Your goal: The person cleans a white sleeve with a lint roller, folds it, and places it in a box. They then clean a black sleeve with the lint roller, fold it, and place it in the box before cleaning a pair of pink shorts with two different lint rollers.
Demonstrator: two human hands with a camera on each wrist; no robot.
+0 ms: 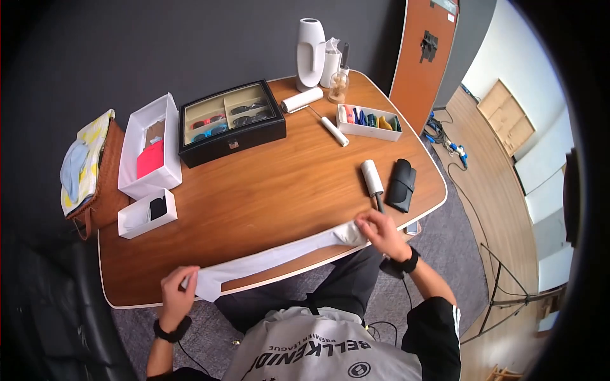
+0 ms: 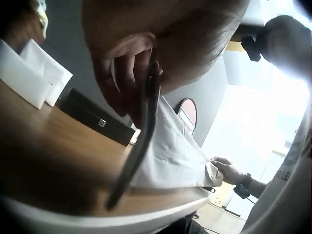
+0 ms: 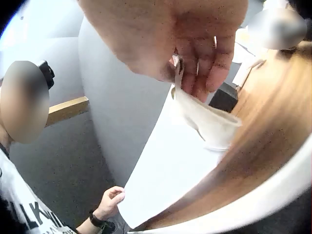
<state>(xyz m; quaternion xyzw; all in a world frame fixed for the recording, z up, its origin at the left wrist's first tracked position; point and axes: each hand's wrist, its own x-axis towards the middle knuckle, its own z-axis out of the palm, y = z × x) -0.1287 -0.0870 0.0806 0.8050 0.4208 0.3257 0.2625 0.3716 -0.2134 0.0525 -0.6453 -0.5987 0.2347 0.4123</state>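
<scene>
Head view: a white strip is being held stretched along the near side of the wooden table, at six o'clock. Its left end is being pinched between thumb and fingers by the left hand, at seven o'clock. At four o'clock its right end is being pinched by the right hand, and in the right wrist view that end is being shown curled over on itself.

Just beyond the right hand, a small white roller with a dark handle is being passed close by the fingers, and it is being flanked by a black pouch at three o'clock.

Colourful folded items are being held by a white tray at two o'clock. Glasses are being displayed in a black case at eleven. Something red is being held by a large white box at ten, and something black by a small white box at nine.
</scene>
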